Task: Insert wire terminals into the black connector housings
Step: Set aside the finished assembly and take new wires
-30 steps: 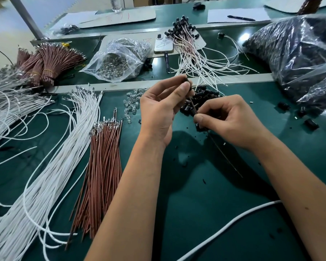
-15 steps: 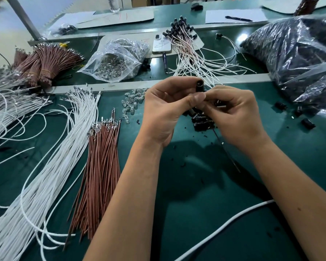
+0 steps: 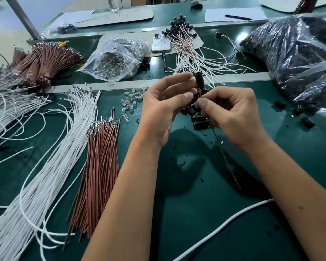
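Left hand (image 3: 164, 108) pinching black housing (image 3: 198, 80) upright; right hand (image 3: 231, 113) pinching brown wire (image 3: 217, 140). Align terminal squarely, push till seated.

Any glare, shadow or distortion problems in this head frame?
Head view: wide-angle bending curves the table rails; glare on the black parts bag; hands throw a dark shadow on the green mat; left hand, right hand and black housing stay sharp.

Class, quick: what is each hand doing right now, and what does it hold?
Left hand: fingers curled, pinching the small black cylindrical connector housing.
Right hand: pinching the thin brown wire just below that housing.
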